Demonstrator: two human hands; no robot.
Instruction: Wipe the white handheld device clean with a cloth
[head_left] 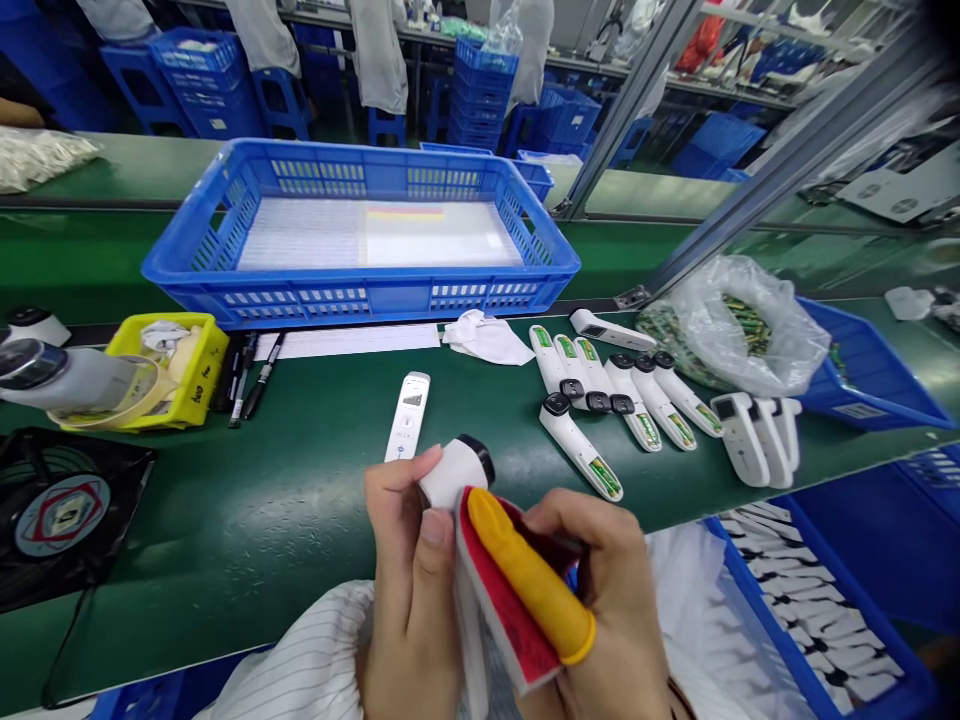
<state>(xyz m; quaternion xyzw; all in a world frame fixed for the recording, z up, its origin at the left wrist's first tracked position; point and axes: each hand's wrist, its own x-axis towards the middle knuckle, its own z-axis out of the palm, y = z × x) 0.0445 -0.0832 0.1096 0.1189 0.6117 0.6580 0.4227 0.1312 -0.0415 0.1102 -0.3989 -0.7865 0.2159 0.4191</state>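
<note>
The left hand has its thumb and fingers clamped on a white device, black end pointing away. The right hand is closed on a red cloth, which is folded along the device's handle; a yellow finger cot covers one finger, laid straight along the cloth. Both hands and the device are on the near side of the crate, well apart from it. The device appears to be in mid-wipe; whether its back is closed cannot be told.

Between the left hand and the crate, a spare device lies display up; it may be done, though nothing confirms that.

To the near right of the crate, seven open devices show green batteries in uncovered handles: cells look fitted, covers appear to be left to do. Just past them, farther right of the crate, stand three white pieces, devices or covers, I cannot tell which. Behind these, a plastic bag holds more green cells.

Lowest, on the crate's near right, a bin holds many white pieces; their stage is unclear.

Left of the crate's near edge sits a yellow box.
</note>
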